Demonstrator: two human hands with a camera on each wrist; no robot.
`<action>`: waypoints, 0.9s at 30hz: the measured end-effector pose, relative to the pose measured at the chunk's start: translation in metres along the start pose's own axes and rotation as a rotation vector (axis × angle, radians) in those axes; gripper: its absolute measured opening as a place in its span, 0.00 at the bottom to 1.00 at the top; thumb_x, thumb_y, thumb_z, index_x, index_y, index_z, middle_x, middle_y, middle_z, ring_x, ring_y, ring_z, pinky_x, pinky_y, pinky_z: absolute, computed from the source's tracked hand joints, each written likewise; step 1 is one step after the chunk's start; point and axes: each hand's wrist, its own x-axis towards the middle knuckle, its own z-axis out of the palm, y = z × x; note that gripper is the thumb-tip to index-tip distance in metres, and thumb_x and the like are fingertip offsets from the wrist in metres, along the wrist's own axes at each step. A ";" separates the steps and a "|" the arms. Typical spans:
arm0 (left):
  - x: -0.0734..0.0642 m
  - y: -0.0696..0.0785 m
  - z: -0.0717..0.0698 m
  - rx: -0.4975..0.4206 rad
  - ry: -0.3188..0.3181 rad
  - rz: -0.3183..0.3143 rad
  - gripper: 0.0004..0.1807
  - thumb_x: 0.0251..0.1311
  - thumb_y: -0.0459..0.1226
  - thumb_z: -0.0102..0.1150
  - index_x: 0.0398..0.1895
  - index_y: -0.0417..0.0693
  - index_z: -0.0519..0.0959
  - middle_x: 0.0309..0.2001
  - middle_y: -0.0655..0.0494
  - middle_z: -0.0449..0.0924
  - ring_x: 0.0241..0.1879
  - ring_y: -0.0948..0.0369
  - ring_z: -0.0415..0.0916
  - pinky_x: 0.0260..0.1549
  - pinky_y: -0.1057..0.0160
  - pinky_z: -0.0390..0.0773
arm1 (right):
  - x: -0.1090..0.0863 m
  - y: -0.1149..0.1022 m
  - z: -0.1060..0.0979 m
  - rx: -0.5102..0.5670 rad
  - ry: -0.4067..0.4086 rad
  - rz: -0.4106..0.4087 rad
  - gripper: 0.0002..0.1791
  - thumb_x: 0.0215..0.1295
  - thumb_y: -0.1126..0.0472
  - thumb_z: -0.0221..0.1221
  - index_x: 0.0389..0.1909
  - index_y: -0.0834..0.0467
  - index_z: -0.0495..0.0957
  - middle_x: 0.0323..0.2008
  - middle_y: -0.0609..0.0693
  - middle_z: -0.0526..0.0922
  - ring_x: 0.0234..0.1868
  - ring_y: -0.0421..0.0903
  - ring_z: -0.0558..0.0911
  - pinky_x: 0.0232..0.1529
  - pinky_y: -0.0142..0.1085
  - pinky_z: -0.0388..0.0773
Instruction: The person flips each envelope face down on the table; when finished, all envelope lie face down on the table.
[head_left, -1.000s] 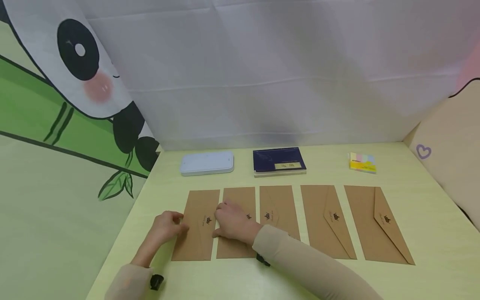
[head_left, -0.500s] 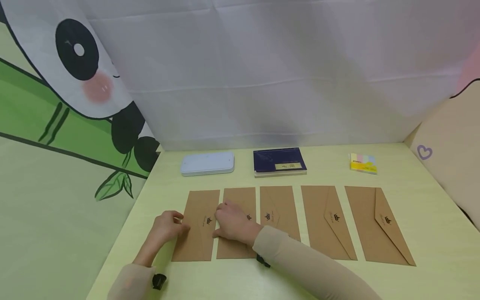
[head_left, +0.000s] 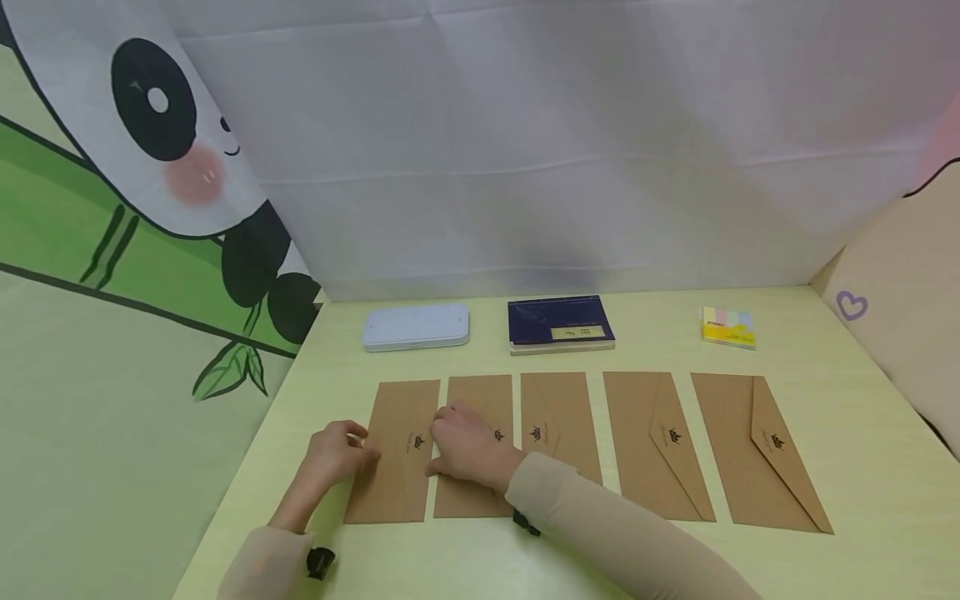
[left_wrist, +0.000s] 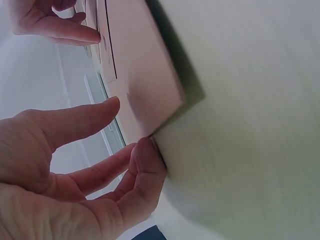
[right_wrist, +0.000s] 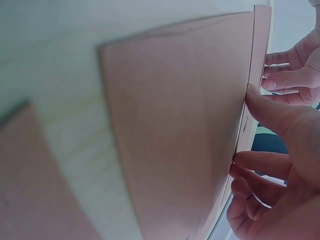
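Observation:
In the head view, brown paper envelopes lie in a row. My left hand (head_left: 333, 450) is at the left edge of the leftmost envelope (head_left: 397, 492). Its fingertips (left_wrist: 150, 150) touch that edge in the left wrist view, and the thumb stretches over the paper, apart from the fingers. My right hand (head_left: 467, 443) reaches over the second envelope (head_left: 480, 393) and covers part of it. In the right wrist view, its thumb and fingertips (right_wrist: 242, 159) rest spread along this envelope's left edge, right beside the leftmost one. Neither hand pinches the paper.
More envelopes lie to the right: the third (head_left: 555, 400), fourth (head_left: 630, 425) and fifth (head_left: 727, 442). Behind the row are a pale blue flat case (head_left: 416, 327), a dark blue book (head_left: 555, 321) and a sticky-note pack (head_left: 727, 327). A white cloth (head_left: 525, 167) hangs at the back.

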 end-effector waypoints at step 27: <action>-0.001 -0.012 -0.005 -0.131 0.012 0.038 0.22 0.48 0.25 0.63 0.50 0.30 0.77 0.31 0.51 0.78 0.30 0.56 0.74 0.26 0.61 0.75 | 0.000 -0.001 0.001 0.012 -0.016 0.020 0.26 0.49 0.36 0.68 0.35 0.55 0.82 0.44 0.46 0.79 0.46 0.46 0.73 0.47 0.37 0.70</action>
